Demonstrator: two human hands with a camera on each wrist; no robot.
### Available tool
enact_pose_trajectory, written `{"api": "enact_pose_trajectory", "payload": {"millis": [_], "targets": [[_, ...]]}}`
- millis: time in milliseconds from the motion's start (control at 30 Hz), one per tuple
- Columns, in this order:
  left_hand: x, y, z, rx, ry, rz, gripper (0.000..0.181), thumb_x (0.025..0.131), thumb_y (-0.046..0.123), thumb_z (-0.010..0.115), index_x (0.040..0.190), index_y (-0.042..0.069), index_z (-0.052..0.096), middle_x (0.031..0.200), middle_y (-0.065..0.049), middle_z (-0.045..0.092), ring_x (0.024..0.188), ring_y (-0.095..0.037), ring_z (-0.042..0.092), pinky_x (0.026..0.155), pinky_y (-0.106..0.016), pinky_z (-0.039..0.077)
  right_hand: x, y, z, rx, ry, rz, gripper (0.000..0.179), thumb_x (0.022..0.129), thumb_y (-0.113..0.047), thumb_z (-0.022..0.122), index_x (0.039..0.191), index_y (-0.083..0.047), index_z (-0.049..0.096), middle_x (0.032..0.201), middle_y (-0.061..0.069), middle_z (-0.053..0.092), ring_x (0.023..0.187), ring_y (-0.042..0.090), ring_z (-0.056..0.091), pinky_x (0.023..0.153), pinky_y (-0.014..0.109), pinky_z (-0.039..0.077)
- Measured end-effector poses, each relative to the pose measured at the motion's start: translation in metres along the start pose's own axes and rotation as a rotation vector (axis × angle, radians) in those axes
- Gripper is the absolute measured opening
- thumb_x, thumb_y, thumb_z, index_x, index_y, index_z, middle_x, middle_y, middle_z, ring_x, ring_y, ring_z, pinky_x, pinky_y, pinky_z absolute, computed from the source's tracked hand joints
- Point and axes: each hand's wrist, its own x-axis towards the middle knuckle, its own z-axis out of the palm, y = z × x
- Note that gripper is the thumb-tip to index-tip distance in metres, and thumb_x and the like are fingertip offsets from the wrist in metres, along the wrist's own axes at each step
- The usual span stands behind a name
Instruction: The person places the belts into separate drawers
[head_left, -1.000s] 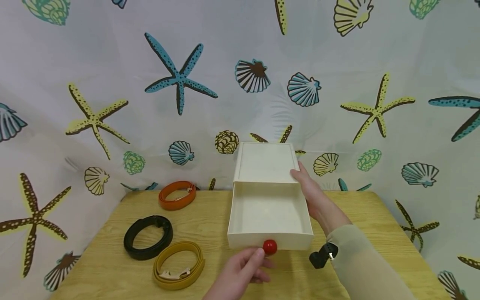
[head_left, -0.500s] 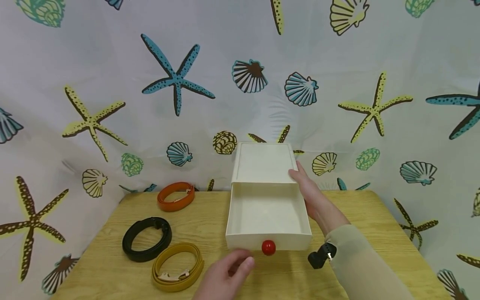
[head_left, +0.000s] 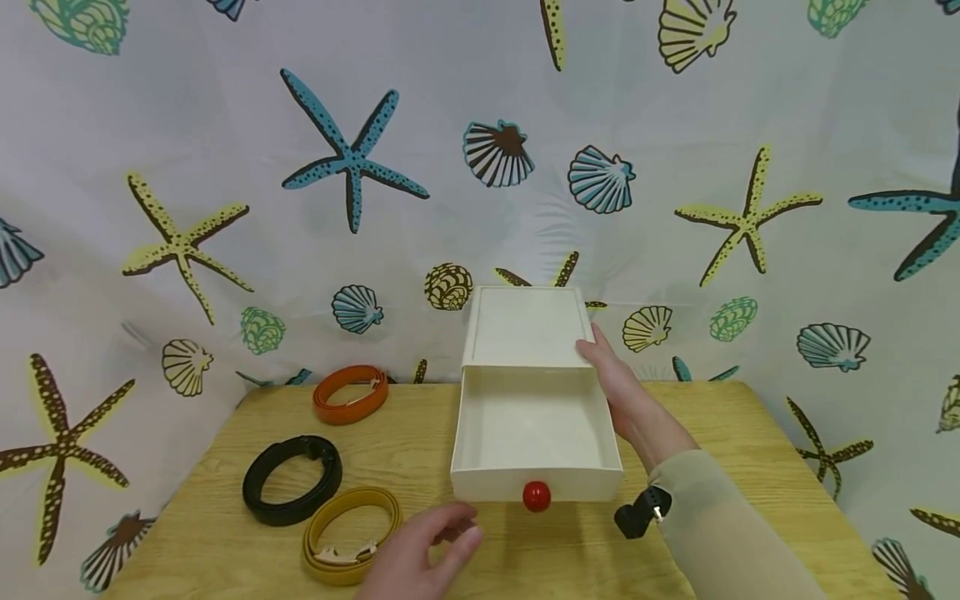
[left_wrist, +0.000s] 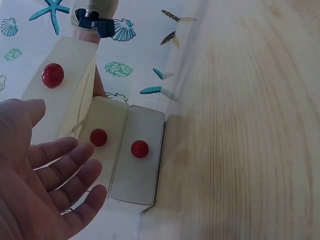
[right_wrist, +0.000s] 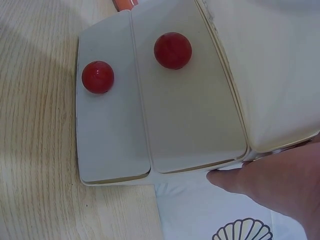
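Observation:
A small white drawer cabinet (head_left: 528,325) stands at the back of the table, its top drawer (head_left: 536,425) pulled out with a bare white inside. On that drawer's front is a round red knob (head_left: 536,497). Two lower drawers show pushed in, with red knobs, in the right wrist view. My right hand (head_left: 626,396) holds the cabinet's right side, thumb over the top edge; its other fingers are mostly hidden. Before the drawer's left corner, my left hand (head_left: 423,550) hovers apart from the knob, fingers loosely bent, palm bare (left_wrist: 45,175). It partly covers a coiled mustard-yellow belt (head_left: 311,546).
Coiled black (head_left: 255,492) and orange belts lie on the left of the wooden table (head_left: 697,425); the orange belt (head_left: 337,412) is farther back. Behind the table hangs a white cloth (head_left: 450,50) printed with starfish and shells.
My left hand has come off the drawer knob and moved left and toward me, toward the yellow belt. The drawer stays out, and my right hand keeps its place on the cabinet.

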Motion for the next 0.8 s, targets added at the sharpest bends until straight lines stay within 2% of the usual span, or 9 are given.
{"api": "enact_pose_trajectory", "payload": {"millis": [267, 400, 567, 700, 800], "targets": [[-0.004, -0.010, -0.013, 0.120, 0.023, -0.007, 0.055, 0.109, 0.061, 0.063, 0.135, 0.014, 0.075, 0.126, 0.004, 0.075, 0.112, -0.019, 0.069, 0.095, -0.052, 0.057, -0.001, 0.000, -0.001, -0.007, 0.002, 0.000, 0.076, 0.118, -0.050, 0.037, 0.175, -0.045, -0.012, 0.184, 0.011, 0.002, 0.157, 0.043, 0.031, 0.123, 0.068, 0.031], [-0.006, -0.016, -0.017, 0.187, 0.050, 0.022, 0.054, 0.107, 0.060, 0.066, 0.136, 0.015, 0.075, 0.129, 0.002, 0.075, 0.115, -0.023, 0.069, 0.096, -0.055, 0.058, -0.001, 0.001, -0.001, -0.014, -0.006, -0.008, 0.075, 0.118, -0.049, 0.037, 0.175, -0.045, -0.012, 0.184, 0.011, 0.001, 0.158, 0.043, 0.030, 0.123, 0.069, 0.031], [-0.007, -0.023, -0.021, 0.258, 0.100, 0.003, 0.055, 0.104, 0.062, 0.070, 0.139, 0.020, 0.074, 0.136, 0.001, 0.073, 0.124, -0.028, 0.068, 0.102, -0.059, 0.056, -0.001, 0.001, 0.000, -0.018, -0.008, -0.016, 0.075, 0.118, -0.050, 0.036, 0.175, -0.045, -0.012, 0.184, 0.011, 0.000, 0.157, 0.043, 0.030, 0.122, 0.068, 0.032], [-0.007, -0.030, -0.029, 0.300, 0.111, -0.030, 0.055, 0.103, 0.062, 0.073, 0.140, 0.022, 0.073, 0.142, 0.000, 0.070, 0.131, -0.031, 0.065, 0.108, -0.062, 0.052, -0.001, 0.002, -0.001, -0.020, -0.008, -0.015, 0.075, 0.118, -0.050, 0.037, 0.175, -0.045, -0.013, 0.184, 0.011, 0.000, 0.156, 0.043, 0.031, 0.120, 0.066, 0.034], [-0.008, -0.037, -0.034, 0.330, 0.115, -0.023, 0.056, 0.102, 0.060, 0.074, 0.141, 0.019, 0.073, 0.142, -0.001, 0.070, 0.132, -0.032, 0.065, 0.110, -0.061, 0.051, -0.001, 0.002, -0.002, -0.012, 0.001, -0.005, 0.075, 0.118, -0.051, 0.037, 0.174, -0.046, -0.012, 0.184, 0.010, -0.001, 0.156, 0.043, 0.031, 0.120, 0.066, 0.034]]}}
